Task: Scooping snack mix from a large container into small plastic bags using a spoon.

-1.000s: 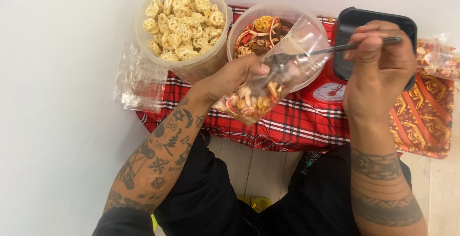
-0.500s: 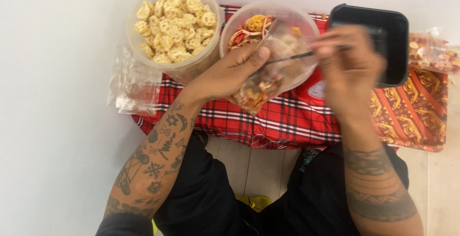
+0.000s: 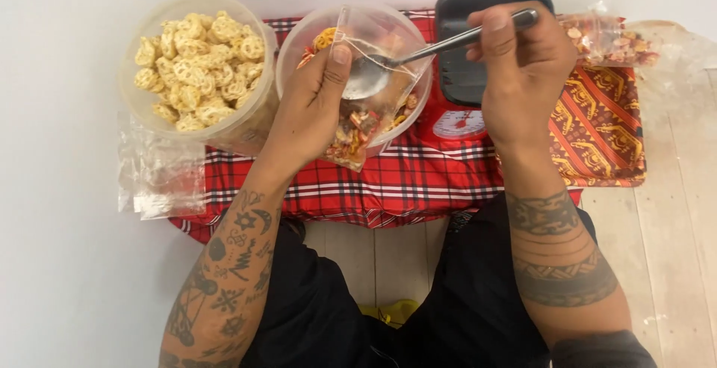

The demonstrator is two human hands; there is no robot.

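Farthest to the left of the left hand lies a flat stack of empty clear bags, and just above them stands the tub of pale wheel-shaped snacks, untouched.

The left hand is clamped on the small clear bag, thumb pressed to its upper lip, holding its mouth open over the bowl of mixed snacks. A second ago the bag hung lower over the checked cloth with its mouth less spread; now it is raised and tilted, mouth up toward the bowl, filled bottom corner down toward the person.

The spoon has changed most: earlier it was above the bag, now its bowl sits inside the bag's mouth and looks emptied, so one scoop seems to have gone in. Its long axis runs from lower left to upper right, bowl toward the left hand, handle rising into the right hand, whose fingers are closed round the handle end.

Just beyond the right hand sit a black tray on a kitchen scale and, farther right, a filled bag.
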